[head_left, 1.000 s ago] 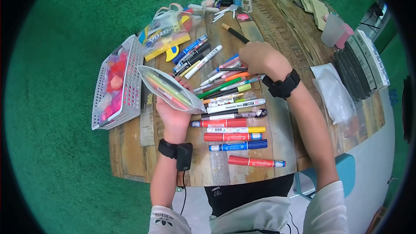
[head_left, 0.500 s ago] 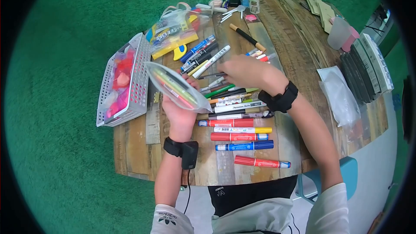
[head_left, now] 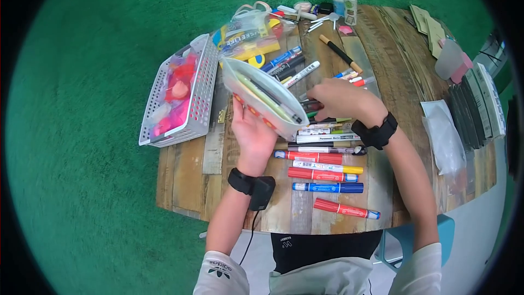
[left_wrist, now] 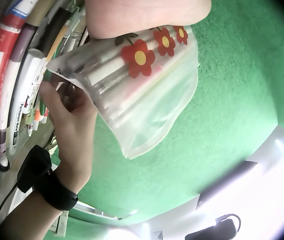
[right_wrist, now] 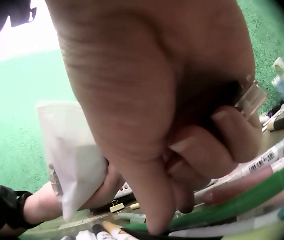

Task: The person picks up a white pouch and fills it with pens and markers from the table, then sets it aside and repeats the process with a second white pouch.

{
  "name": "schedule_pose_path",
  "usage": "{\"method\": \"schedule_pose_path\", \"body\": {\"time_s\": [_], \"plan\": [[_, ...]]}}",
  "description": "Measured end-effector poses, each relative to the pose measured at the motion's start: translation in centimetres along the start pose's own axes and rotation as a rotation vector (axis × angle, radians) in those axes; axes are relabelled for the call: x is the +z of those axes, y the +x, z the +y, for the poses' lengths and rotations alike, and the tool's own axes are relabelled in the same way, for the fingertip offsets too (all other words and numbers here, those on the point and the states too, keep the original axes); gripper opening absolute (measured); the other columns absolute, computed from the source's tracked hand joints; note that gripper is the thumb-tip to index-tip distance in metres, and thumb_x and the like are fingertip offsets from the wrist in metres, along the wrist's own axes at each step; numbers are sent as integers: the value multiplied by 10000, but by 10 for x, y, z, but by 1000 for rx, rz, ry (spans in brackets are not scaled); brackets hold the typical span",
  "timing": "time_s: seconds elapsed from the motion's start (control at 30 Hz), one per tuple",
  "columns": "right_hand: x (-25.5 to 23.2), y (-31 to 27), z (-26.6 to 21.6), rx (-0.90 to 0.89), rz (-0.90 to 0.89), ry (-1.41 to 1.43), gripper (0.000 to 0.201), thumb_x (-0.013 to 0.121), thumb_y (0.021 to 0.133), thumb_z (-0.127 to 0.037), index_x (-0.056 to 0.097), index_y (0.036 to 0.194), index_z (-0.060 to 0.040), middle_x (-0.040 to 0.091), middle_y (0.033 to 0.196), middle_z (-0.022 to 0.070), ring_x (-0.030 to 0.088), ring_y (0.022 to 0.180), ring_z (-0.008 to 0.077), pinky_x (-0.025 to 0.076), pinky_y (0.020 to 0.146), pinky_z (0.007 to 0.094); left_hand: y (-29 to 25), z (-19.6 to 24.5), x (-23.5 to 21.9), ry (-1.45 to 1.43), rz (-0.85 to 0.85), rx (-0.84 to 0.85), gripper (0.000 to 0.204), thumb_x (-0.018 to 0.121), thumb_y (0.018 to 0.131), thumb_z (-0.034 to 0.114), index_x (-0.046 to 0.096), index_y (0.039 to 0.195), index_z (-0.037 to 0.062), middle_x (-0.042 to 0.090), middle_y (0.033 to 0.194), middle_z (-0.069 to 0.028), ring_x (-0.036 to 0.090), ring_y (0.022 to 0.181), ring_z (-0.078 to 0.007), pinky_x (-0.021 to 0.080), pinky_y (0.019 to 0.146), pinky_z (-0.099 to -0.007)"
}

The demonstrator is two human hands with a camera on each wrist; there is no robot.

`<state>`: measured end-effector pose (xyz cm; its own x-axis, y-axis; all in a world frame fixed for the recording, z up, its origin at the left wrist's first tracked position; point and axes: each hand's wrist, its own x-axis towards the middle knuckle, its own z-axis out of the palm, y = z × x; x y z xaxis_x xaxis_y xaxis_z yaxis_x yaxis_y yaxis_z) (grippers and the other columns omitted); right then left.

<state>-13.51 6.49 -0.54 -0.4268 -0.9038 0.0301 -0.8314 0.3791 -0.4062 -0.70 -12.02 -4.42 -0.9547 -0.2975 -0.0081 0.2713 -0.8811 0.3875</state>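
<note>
In the head view, my left hand point(head_left: 255, 136) supports a translucent pouch point(head_left: 256, 95) from below; its mouth gapes and pens lie inside. Red flowers decorate the pouch point(left_wrist: 117, 85) in the left wrist view. My right hand point(head_left: 346, 98) is beside the pouch's mouth, low over the pile, fingers curled. Seen by the right wrist camera, those fingers curl round a pen with a clear end point(right_wrist: 253, 97), its rest hidden in the palm. A green pen point(right_wrist: 237, 205) lies just below the fingertips. Red markers point(head_left: 322, 175) and a blue marker point(head_left: 327, 187) lie nearer the body.
At the left stands a white basket point(head_left: 204, 87) with pink and red items. Behind the pens are a plastic bag point(head_left: 245, 35), cotton swabs point(head_left: 322, 23) and a black marker point(head_left: 341, 53). A white packet point(head_left: 443, 136) and a dark file rack point(head_left: 469, 109) stand or lie at the right.
The pouch has moved right over the pens and turned, its mouth showing wider. My right hand has left the area near the black marker and come down beside the pouch. The head view has shifted.
</note>
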Motion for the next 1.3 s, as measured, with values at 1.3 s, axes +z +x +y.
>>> {"method": "schedule_pose_path", "body": {"time_s": [1.3], "plan": [[-58, -11, -49, 62, 285, 527, 333, 624, 841, -266, 584, 856, 64, 569, 640, 106, 541, 575, 162, 426, 565, 322, -8, -15, 20, 122, -25, -22, 550, 306, 1025, 492, 419, 1384, 90, 498, 1384, -94, 450, 1291, -279, 304, 1111, -480]]}}
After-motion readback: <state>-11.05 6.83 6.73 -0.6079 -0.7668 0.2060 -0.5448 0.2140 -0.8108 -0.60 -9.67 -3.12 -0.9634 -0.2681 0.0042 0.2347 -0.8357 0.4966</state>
